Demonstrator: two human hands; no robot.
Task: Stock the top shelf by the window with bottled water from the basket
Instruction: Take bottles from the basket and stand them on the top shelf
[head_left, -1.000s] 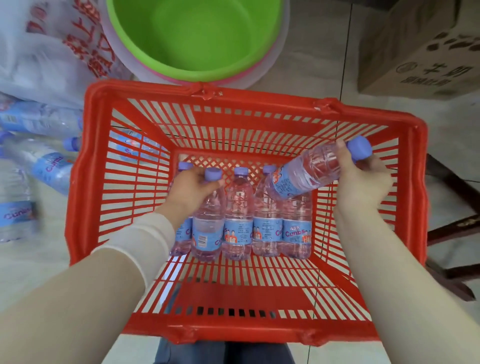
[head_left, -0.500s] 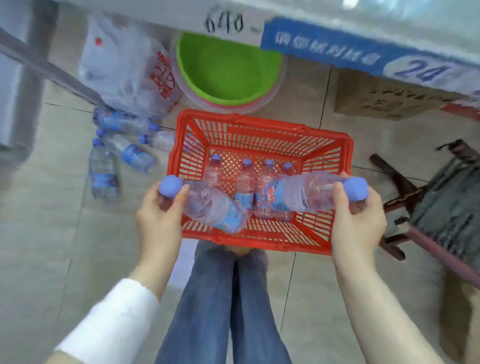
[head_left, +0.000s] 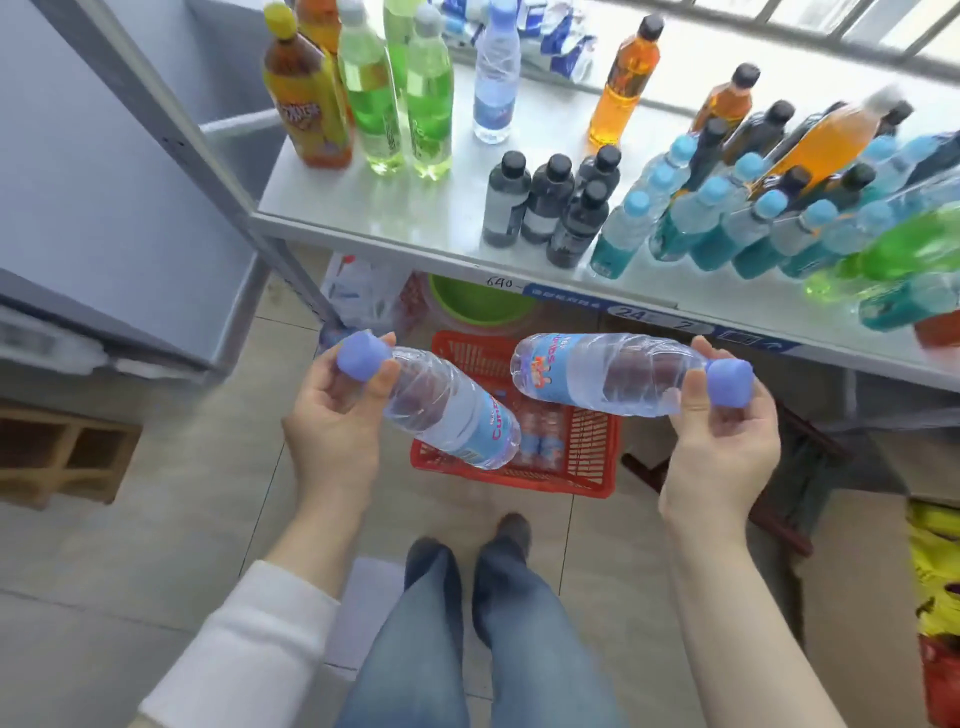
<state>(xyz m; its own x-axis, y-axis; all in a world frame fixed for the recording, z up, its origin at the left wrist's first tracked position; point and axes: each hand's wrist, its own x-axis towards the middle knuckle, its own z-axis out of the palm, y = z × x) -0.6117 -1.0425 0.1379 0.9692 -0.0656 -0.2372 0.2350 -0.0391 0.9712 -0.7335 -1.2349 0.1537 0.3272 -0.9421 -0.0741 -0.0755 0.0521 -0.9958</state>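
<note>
Left hand (head_left: 332, 415) grasps a water bottle (head_left: 447, 410) at the neck, thumb and fingers around the purple cap; bottle lies nearly horizontal, base pointing toward the right hand. Right hand (head_left: 722, 436) grips a second water bottle (head_left: 608, 374) the same way, cap outward, base pointing toward the left hand. The two bases are near each other, not touching.

Below and between the hands: red basket (head_left: 587, 457) on the floor, more bottles inside; count unclear, partly hidden by the held bottles and blurred.

Above and beyond both hands: top shelf (head_left: 426, 223), white surface. One upright water bottle (head_left: 496, 78) stands on it well beyond the left hand, beside green soda bottles (head_left: 400, 98). Dark-capped bottles (head_left: 550, 202) stand beyond the right-hand bottle; light-blue-capped bottles (head_left: 727, 218) further right.
</note>
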